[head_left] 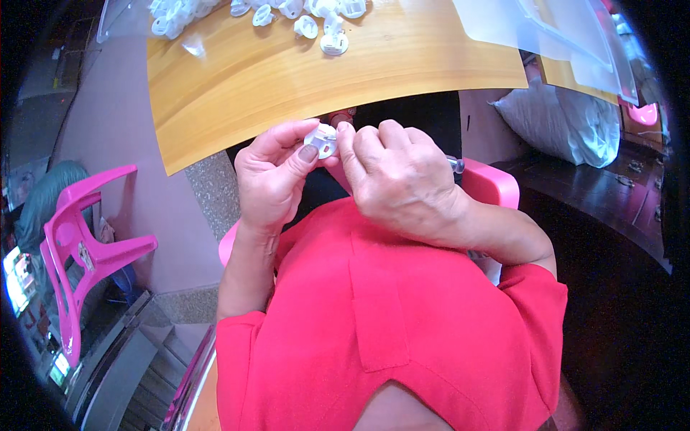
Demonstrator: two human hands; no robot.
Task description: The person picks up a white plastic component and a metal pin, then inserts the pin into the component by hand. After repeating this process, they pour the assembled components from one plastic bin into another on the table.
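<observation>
Between the thumb and fingers of my left hand (272,172) is a small round white plastic fitting (325,141), held just off the table's near edge. A reddish slot shows in its face. My right hand (402,169) is closed, its index finger and thumb side against the right of the fitting. From the back of that fist sticks the clear, shiny handle end of what looks like a screwdriver (455,164); its shaft and tip are hidden by my fingers.
On the wooden table (302,86) lie several loose white fittings (306,27), one (334,43) nearest me. Clear plastic bins (546,32) stand at the right. A stuffed white sack (564,122) rests beyond the table's right side. A pink plastic chair (90,248) is at the left.
</observation>
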